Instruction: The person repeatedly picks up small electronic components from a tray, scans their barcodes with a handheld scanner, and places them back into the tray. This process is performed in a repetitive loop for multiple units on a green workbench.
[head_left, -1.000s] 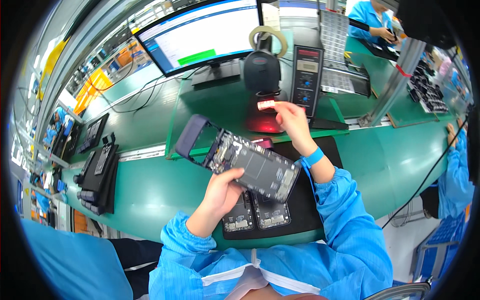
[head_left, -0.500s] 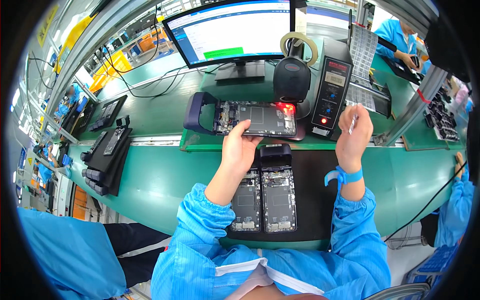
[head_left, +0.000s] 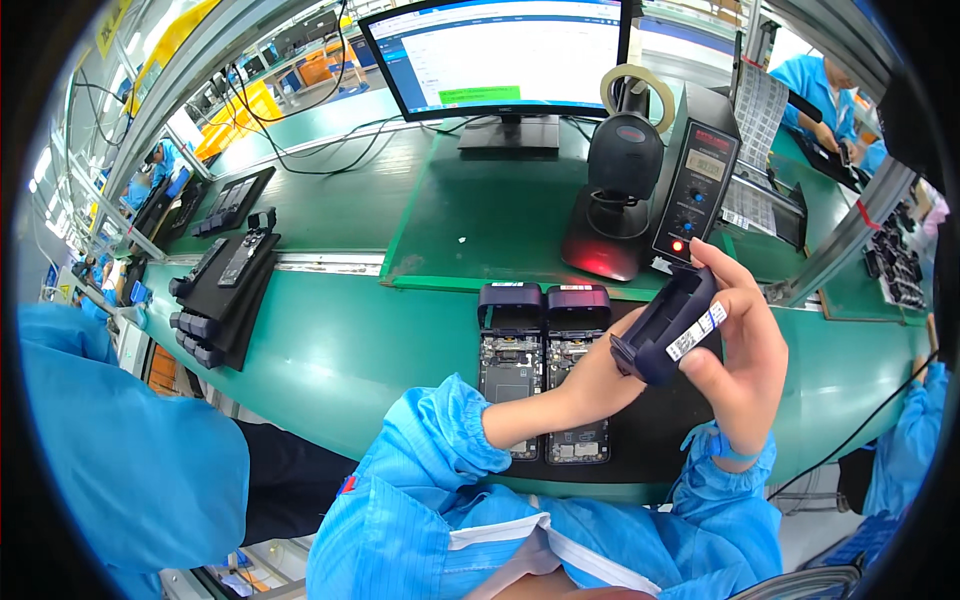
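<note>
My left hand (head_left: 603,378) is closed round a dark handheld terminal (head_left: 655,325), tilted with its deep, hollow end housing upward. A white printed label (head_left: 697,332) lies along the side of that housing. My right hand (head_left: 752,350), a blue wrist strap at its wrist, has curled fingers at the label's upper end and its thumb by the lower end. Two more opened terminals stand side by side on the black mat under my left forearm, the left one (head_left: 512,375) and the right one (head_left: 578,300), their circuit boards and batteries showing.
Beyond my hands stand a black barcode scanner (head_left: 625,160) on a red-lit base, a counter box (head_left: 697,180) with label strips (head_left: 762,110) behind it, and a monitor (head_left: 500,60). Stacked terminal parts (head_left: 225,280) lie at left. A co-worker's blue sleeve (head_left: 130,460) is close on my left.
The terminal has come from in front of the scanner toward me and turned, its housing now up. My right hand has lowered to it, bringing the label against its side.
</note>
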